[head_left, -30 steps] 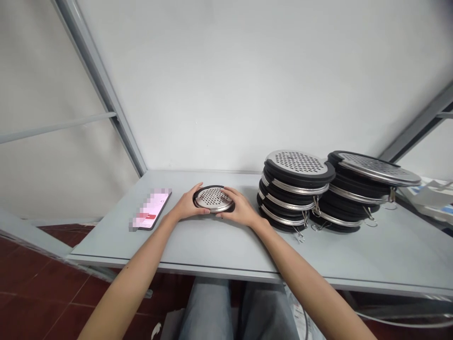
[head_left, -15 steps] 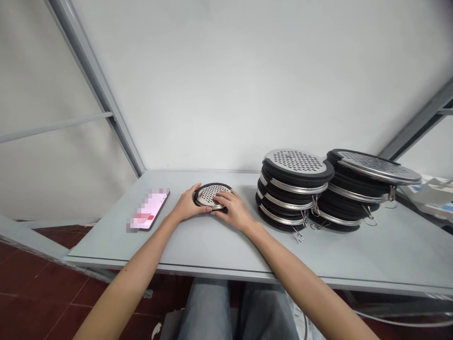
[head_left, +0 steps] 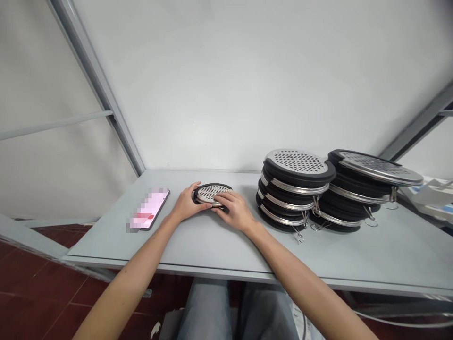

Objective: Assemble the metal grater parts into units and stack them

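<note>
A round, silver perforated plate (head_left: pixel 208 192) with a black rim lies on the table between my hands. My left hand (head_left: pixel 186 204) is closed round its left side, with the thumb along the near edge and the fingers behind the rim. On the right side, my right hand (head_left: pixel 234 210) grips the same plate. Its fingers rest over the perforated top and its thumb is at the near edge. The underside of the plate is hidden.
A phone (head_left: pixel 150 208) with a lit, partly blurred screen lies left on the grey table (head_left: pixel 212 250). To the right stand two stacks of similar perforated plates (head_left: pixel 295 163), (head_left: pixel 375 163) with wire clips (head_left: pixel 316 206) on their edges. Grey metal posts (head_left: pixel 102 94) frame the white wall.
Both hands stay on the round perforated plate. Its near edge looks slightly raised, and the right hand's fingers have shifted a little. The stacks and phone have not moved on the table.
</note>
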### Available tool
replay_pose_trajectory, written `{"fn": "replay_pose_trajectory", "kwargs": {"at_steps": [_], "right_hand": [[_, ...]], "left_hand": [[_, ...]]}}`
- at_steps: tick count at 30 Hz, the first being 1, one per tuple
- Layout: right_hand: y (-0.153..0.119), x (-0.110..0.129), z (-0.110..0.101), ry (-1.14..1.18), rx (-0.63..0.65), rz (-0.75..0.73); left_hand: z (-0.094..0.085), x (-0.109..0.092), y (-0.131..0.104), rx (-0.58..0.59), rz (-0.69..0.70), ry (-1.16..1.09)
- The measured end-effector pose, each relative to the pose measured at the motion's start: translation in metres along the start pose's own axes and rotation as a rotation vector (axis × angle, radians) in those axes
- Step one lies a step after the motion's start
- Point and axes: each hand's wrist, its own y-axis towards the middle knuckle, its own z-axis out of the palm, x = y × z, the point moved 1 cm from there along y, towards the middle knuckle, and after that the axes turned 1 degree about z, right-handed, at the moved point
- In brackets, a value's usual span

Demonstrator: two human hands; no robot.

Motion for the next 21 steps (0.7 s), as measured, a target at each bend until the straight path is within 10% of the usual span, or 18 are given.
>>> {"fn": "replay_pose_trajectory", "kwargs": {"at_steps": [11,21], "right_hand": [[0.002,0.014,0.003,-0.115,0.054,0.133],[0.002,0.004,0.0,-0.189,0.078,-0.065]], "left_hand": [[0.005,-0.014,-0.004,-0.001,0.009,0.19],[-0.001,0.001,0.001,-0.047,-0.003,-0.055]]}}
